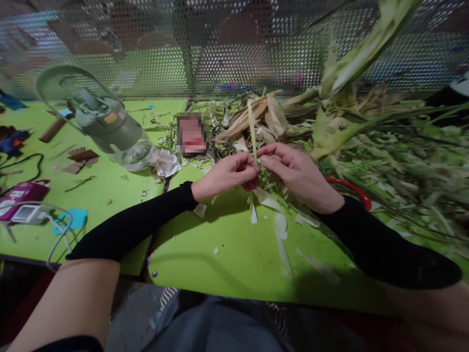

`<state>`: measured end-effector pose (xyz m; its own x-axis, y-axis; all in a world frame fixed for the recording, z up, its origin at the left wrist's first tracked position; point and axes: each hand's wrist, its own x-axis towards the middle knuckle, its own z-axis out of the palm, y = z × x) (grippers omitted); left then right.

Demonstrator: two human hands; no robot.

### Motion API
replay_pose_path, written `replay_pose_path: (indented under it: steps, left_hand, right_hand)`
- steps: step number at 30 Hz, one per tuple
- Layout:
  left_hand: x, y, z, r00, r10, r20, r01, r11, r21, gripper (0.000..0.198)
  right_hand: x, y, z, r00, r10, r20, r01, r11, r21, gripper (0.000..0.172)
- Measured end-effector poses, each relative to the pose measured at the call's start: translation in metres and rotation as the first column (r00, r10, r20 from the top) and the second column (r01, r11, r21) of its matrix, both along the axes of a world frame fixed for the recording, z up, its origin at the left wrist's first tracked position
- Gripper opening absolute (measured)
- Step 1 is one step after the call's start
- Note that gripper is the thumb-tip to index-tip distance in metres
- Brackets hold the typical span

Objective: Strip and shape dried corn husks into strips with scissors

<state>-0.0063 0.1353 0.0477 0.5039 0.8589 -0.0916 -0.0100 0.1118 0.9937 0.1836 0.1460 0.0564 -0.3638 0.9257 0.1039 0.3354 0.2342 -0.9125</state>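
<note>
A narrow pale-green strip of corn husk stands upright from between my fingers, over the front half of the green table. My left hand is closed in a pinch around its lower part. From the other side, my right hand pinches the strip near the same spot, fingertips almost touching the left ones. Below the hands, loose husk strips lie or hang over the table. Dry brown husks are heaped just beyond my fingers.
A clear bottle with grey-green lid stands left; crumpled paper touches its base. A blurred-out phone-like object lies behind. Red handle and large green husks are right. A perforated metal screen borders the back.
</note>
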Motion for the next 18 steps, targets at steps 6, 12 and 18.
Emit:
replay_pose_path:
  steps: [6,12,18]
  left_hand:
    - [0.001,-0.003,-0.004,1.0,-0.023,-0.002,0.023,0.999,-0.024,0.015]
    - [0.001,-0.004,-0.005,0.999,-0.051,-0.003,0.05,0.997,-0.053,0.021]
    - [0.001,-0.002,-0.011,0.995,-0.063,0.079,0.074,0.987,-0.14,0.016]
  right_hand:
    - [-0.005,0.0,-0.004,0.996,-0.018,-0.093,0.02,1.0,0.02,0.026]
    - [-0.006,-0.004,-0.001,0.99,-0.041,-0.132,0.033,0.997,-0.066,0.025]
    - [0.0,0.004,-0.002,1.0,0.01,0.014,-0.01,1.0,0.01,0.03]
